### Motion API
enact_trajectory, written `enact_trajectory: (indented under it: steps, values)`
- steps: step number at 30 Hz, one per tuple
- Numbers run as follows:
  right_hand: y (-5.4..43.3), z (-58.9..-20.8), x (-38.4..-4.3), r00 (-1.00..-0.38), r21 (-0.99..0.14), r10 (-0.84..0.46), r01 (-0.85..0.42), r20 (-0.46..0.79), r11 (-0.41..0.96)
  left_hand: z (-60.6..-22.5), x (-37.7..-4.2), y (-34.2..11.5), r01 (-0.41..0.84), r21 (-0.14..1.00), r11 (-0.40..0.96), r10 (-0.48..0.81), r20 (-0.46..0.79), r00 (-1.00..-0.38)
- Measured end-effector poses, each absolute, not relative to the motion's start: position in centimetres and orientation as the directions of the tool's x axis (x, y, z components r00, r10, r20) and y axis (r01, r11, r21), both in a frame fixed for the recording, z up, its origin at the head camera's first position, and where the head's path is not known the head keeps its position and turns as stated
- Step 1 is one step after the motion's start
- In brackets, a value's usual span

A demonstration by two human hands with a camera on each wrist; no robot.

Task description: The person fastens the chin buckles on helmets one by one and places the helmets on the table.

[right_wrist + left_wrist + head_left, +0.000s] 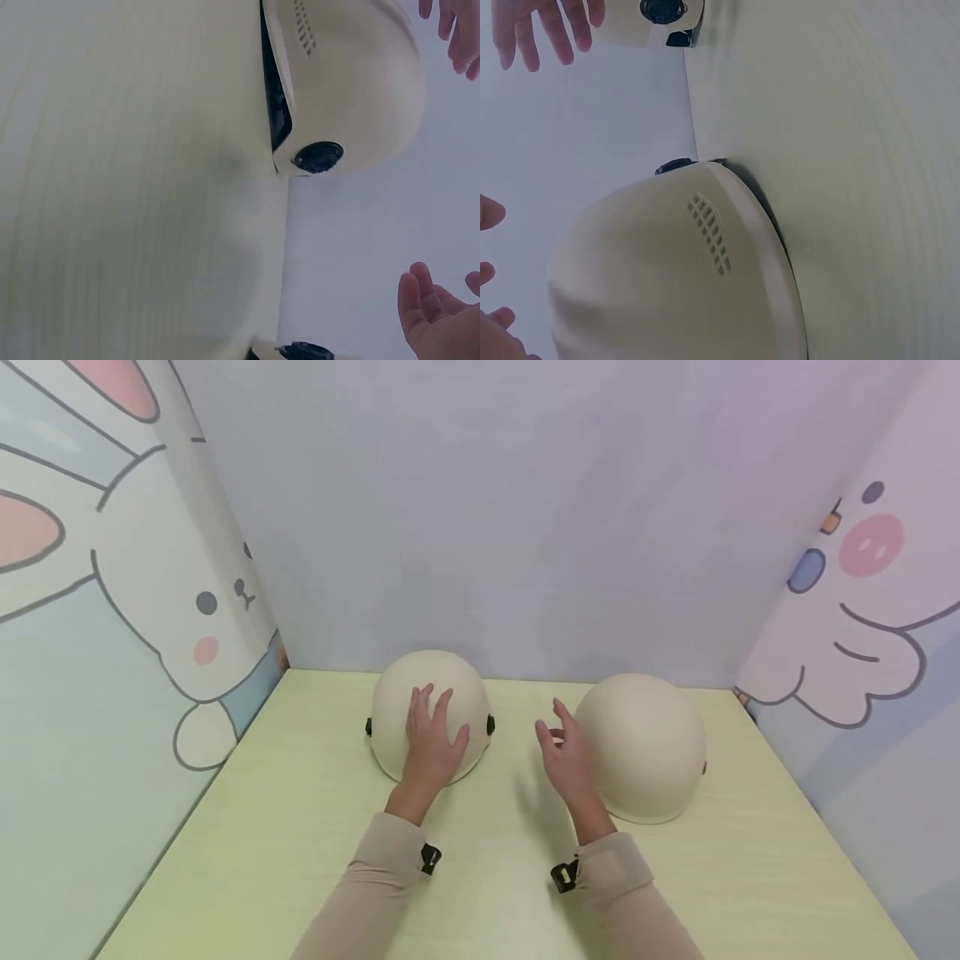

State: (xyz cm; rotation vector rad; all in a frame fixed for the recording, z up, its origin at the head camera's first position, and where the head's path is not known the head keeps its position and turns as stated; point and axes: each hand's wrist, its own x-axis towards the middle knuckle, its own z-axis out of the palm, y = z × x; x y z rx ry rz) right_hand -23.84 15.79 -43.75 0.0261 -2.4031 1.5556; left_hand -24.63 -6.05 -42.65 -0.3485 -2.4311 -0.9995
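Observation:
Two cream helmets with dome shells stand side by side, dome up. Over the left helmet (393, 702) hovers my left hand (433, 747), its fingers spread. A gap shows between those fingertips and the shell in the right wrist view. Black round fittings sit on the left helmet's sides, and a grid of vents (710, 234) shows low on its shell. My right hand (567, 762) is raised at the near left side of the right helmet (648, 747). Its fingers are loosely bent with nothing between them; contact with that helmet cannot be made out.
Both helmets rest on a pale yellow-green tabletop (495, 893), near a plain grey-lilac back wall (480, 527). Side walls with cartoon animals (150, 610) bound the table left and right. Each sleeve cuff has a black clip (431, 858) on it.

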Motion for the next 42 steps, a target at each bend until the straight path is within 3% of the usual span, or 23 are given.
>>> enact_trajectory:
  steps: [30,42]
  values:
    - [8.0,-47.8,-26.9,-0.997,-0.920,0.078,0.054,-0.025,0.389,-44.0,-26.4,-11.7,0.174,0.674,0.718,-0.125,0.371,-0.920]
    - [7.8,-48.5,-27.3,-0.993,-0.973,-0.025,0.108,-0.115,0.205,-45.1,-27.0,-12.8,0.127,0.717,0.685,-0.134,0.296,-0.946]
